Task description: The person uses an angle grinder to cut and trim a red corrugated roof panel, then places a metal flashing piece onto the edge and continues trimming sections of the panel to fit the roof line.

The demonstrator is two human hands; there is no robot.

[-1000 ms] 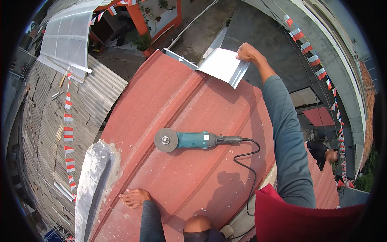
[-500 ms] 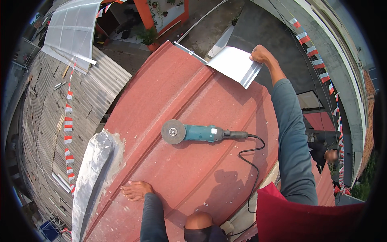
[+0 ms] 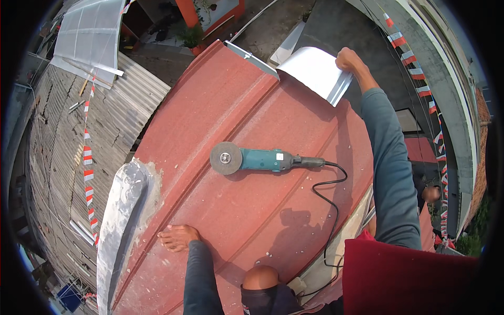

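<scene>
Grips the right edge of the curled silver metal sheet [image 3: 310, 68] at the far end of the red roof [image 3: 252, 210] with the closed fingers [image 3: 342, 62] of the right hand [image 3: 350, 61], farther right and with a stronger curl than half a second earlier. Rests the left hand [image 3: 179, 238] on the roof near the raised seam [image 3: 234, 125], fingers spread open, as before. Leaves the teal angle grinder [image 3: 260, 159] lying between both hands, unshifted on the roof.
</scene>
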